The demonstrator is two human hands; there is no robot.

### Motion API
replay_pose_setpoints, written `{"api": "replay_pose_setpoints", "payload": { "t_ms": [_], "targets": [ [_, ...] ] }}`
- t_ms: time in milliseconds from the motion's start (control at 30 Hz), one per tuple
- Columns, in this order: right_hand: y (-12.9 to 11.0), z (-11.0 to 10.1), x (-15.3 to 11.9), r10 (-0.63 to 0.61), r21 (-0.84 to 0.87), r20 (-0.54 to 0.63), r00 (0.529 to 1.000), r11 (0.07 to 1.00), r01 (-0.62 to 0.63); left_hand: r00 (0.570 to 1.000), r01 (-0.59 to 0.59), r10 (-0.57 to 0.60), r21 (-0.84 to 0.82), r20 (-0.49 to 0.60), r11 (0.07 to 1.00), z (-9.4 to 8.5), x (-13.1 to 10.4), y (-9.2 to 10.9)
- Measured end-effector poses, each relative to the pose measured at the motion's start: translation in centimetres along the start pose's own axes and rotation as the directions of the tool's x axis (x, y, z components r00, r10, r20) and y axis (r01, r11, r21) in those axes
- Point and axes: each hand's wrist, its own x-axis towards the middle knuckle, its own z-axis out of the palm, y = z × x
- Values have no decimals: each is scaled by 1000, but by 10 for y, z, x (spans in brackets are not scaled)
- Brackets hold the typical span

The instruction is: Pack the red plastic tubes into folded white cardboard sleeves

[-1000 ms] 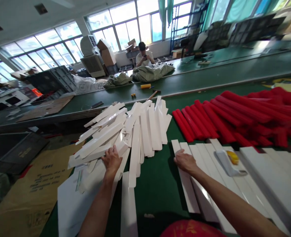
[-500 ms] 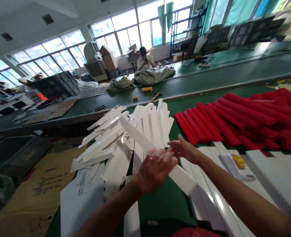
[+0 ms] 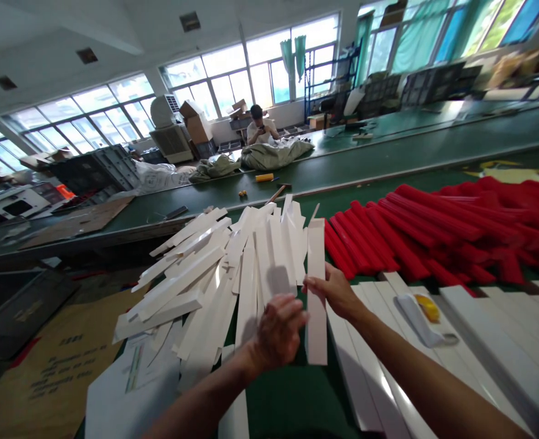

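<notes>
A long white box [image 3: 316,323] stands out over the green table, running away from me, with my right hand [image 3: 336,292] gripping its middle from the right. Just left of it is my left hand [image 3: 279,332], its fingers bent and blurred; whether it touches the box is hard to tell. Beyond and left of my hands spreads a heap of white folded strips [image 3: 205,268]. To the right, finished-looking white boxes [image 3: 370,360] lie side by side, with a white tape dispenser holding yellow tape [image 3: 427,317] on top.
Red ribbed tubes [image 3: 434,225] are piled at the right. A yellow roll [image 3: 264,177] lies on the far green bench [image 3: 361,156]. Behind it a person [image 3: 260,128] sits by a grey-green sack. Brown cardboard [image 3: 63,360] and a dark crate [image 3: 22,305] are at the left.
The white box has swung from a slant to nearly straight away from me. My right hand now grips it, and my left hand has come off its top and moved lower. The view has shifted slightly.
</notes>
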Motion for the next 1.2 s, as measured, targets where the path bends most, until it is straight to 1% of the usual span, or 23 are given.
{"api": "replay_pose_setpoints", "payload": {
  "t_ms": [33,67,100,133,167,200,233,300,367,433,533,567,600,633,667,700,733,767,833,900,1000,1100,1200],
  "targets": [
    [3,5,1,-50,-137,-144,988,990,30,974,208,-205,19,-91,978,-1,7,-1],
    [6,10,1,-103,-279,-269,958,960,25,904,400,-395,-4,-166,917,-1,16,-1],
    [10,15,0,-154,-399,-358,921,917,-2,811,549,-547,-55,-208,834,1,27,-1],
    [14,21,-1,-197,-489,-408,892,872,-31,732,639,-649,-125,-207,759,4,38,-1],
    [19,26,-2,-235,-551,-421,876,834,-41,675,686,-712,-191,-193,702,10,50,0],
    [25,30,-4,-274,-591,-405,872,807,-21,627,718,-756,-238,-188,654,16,60,0],
    [32,33,-5,-318,-618,-373,872,786,22,585,742,-788,-267,-190,615,23,70,0],
    [45,37,-7,-401,-660,-304,864,743,113,499,781,-831,-290,-245,554,38,83,-2],
    [58,37,-6,-458,-692,-255,851,702,170,435,794,-843,-307,-316,525,50,90,-5],
    [67,33,-6,-511,-723,-154,846,641,256,407,790,-842,-327,-353,519,58,91,-8],
    [72,14,-3,-539,-721,115,834,533,443,408,788,-850,-342,-332,512,60,86,-14],
    [71,5,-1,-513,-730,180,839,502,464,417,787,-853,-346,-314,511,59,84,-15],
    [69,-7,2,-467,-771,197,862,470,430,431,781,-854,-354,-291,514,57,81,-17],
    [67,-21,6,-412,-834,163,897,429,348,448,771,-853,-368,-267,520,55,79,-19],
    [64,-37,11,-359,-898,89,929,374,230,468,759,-850,-382,-243,527,54,77,-20],
    [61,-53,18,-318,-946,-11,948,310,93,489,747,-844,-395,-220,535,52,75,-21],
    [59,-70,25,-290,-968,-111,950,247,-38,510,735,-836,-402,-203,546,51,73,-21],
    [56,-86,33,-276,-972,-186,943,192,-136,532,726,-825,-401,-188,559,50,72,-21],
    [53,-116,49,-250,-970,-240,938,105,-220,575,711,-802,-385,-164,589,49,71,-20],
    [52,-138,63,-192,-974,-224,955,7,-227,611,696,-779,-374,-139,613,51,70,-17],
    [51,-157,79,-98,-978,-176,979,-95,-185,662,658,-736,-361,-143,661,55,67,-14],
    [47,-166,87,-54,-981,-120,991,-145,-127,726,577,-645,-298,-239,760,60,62,-12],
    [38,-168,87,-37,-987,-32,999,-159,-38,795,474,-515,-200,-321,857,61,61,-14]
  ]
}}
